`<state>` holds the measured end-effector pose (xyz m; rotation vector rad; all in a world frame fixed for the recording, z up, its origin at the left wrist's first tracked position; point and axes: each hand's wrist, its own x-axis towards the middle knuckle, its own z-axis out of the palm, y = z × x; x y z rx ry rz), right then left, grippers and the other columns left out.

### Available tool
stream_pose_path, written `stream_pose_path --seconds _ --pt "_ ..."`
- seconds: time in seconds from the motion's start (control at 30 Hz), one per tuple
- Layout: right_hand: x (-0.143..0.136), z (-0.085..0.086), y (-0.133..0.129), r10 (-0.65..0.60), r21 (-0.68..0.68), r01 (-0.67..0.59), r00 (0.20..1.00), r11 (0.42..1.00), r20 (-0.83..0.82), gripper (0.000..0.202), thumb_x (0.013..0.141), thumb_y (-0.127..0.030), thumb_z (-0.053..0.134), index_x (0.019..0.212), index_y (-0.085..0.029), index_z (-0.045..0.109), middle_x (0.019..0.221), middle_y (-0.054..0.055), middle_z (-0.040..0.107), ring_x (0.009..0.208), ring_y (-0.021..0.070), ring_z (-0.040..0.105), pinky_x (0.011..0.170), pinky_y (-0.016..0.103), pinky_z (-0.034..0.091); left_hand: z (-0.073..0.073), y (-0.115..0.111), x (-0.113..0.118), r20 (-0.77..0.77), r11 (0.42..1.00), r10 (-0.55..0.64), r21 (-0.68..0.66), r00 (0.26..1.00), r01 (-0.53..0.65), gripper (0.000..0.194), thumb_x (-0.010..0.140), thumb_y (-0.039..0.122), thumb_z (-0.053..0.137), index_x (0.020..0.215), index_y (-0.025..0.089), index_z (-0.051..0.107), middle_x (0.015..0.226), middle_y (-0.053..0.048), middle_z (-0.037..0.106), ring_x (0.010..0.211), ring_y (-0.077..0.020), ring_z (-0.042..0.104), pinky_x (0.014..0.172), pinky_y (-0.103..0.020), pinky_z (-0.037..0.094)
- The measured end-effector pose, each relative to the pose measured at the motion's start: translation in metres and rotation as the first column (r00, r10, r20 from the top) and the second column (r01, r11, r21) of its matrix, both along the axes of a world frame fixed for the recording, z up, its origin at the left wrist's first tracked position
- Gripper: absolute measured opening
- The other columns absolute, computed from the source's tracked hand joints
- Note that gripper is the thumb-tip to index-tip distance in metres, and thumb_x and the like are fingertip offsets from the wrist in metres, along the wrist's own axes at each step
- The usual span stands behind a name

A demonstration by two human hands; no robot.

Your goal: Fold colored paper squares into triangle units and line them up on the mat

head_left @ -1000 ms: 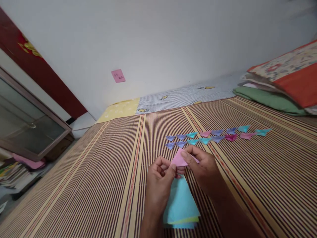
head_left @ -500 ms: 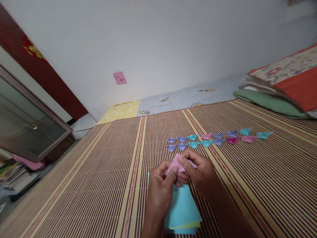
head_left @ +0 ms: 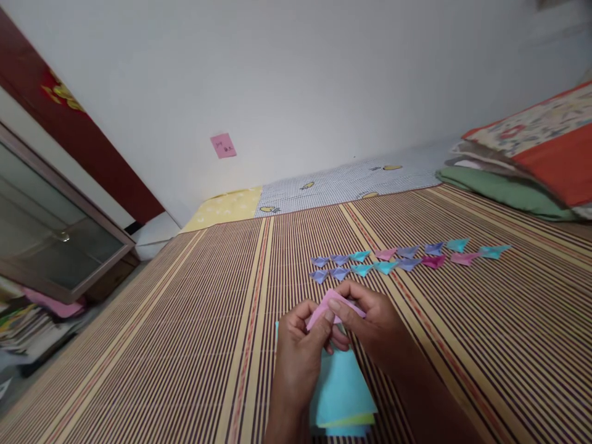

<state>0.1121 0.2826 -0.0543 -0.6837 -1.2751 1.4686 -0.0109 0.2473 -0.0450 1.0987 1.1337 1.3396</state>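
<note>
A stack of coloured paper [head_left: 345,388] lies nearest on the striped mat [head_left: 185,345]. Over its far end, the left hand [head_left: 298,348] and right hand [head_left: 374,313] pinch one folded pink paper [head_left: 320,311]. Beyond lie two rows of folded paper shapes [head_left: 385,267], a patterned sheet [head_left: 324,187], then a pale wall [head_left: 324,80]. Since a second ago, the thumbs have drawn closer together.
</note>
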Motion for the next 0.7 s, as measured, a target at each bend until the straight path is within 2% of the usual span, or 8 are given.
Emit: stream_pose_path --seconds 0.17,0.37,0.5,0.6,0.7 --pt "0.003 0.003 -0.002 -0.024 -0.009 0.025 0.996 1.000 0.088 0.026 0.092 -0.040 0.064 0.077 -0.021 0.056 0.046 -0.009 0.050 0.039 0.0092 0.047 0.041 0.021 0.037 0.000 0.001 -0.003 -0.012 0.997 -0.070 -0.021 0.997 0.070 0.029 0.089 0.038 0.071 0.073 0.016 0.063 0.061 -0.005 0.074 0.052 -0.0141 0.065 0.052 -0.022 0.043" --pt "0.004 -0.001 0.002 0.054 -0.017 -0.054 0.998 0.998 0.020 0.030 0.096 -0.044 0.061 0.079 -0.021 0.053 0.047 -0.009 0.049 0.039 0.0097 0.047 0.043 0.022 0.038 0.000 0.002 -0.002 -0.013 0.997 -0.045 -0.070 0.999 0.044 0.027 0.082 0.038 0.077 0.073 0.015 0.065 0.059 -0.005 0.073 0.048 -0.0136 0.063 0.050 -0.021 0.042" --pt "0.016 -0.005 0.009 -0.012 0.066 0.000 0.982 0.998 0.190 0.033 0.097 -0.046 0.059 0.078 -0.019 0.057 0.057 -0.005 0.055 0.051 0.0104 0.050 0.050 0.022 0.038 -0.001 0.001 -0.003 -0.006 0.998 0.000 -0.060 1.000 0.000 0.023 0.086 0.033 0.072 0.074 0.015 0.064 0.057 -0.004 0.072 0.049 -0.0117 0.060 0.053 -0.021 0.042" --pt "0.027 -0.007 0.012 0.101 0.061 -0.121 0.961 0.991 0.258 0.034 0.092 -0.048 0.065 0.077 -0.017 0.062 0.065 -0.001 0.061 0.062 0.0139 0.056 0.056 0.025 0.043 -0.003 0.001 -0.006 0.001 0.998 0.016 -0.056 1.000 -0.016 0.021 0.088 0.032 0.070 0.075 0.015 0.065 0.056 -0.003 0.071 0.050 -0.0114 0.059 0.053 -0.021 0.041" --pt "0.030 -0.007 0.010 0.113 0.063 -0.135 0.955 0.989 0.273 0.032 0.089 -0.045 0.069 0.077 -0.016 0.067 0.068 0.001 0.064 0.063 0.0151 0.057 0.056 0.026 0.044 -0.005 0.001 -0.008 0.010 0.998 0.007 -0.056 1.000 -0.007 0.021 0.089 0.032 0.069 0.077 0.015 0.065 0.055 -0.002 0.070 0.050 -0.0119 0.059 0.052 -0.021 0.040"
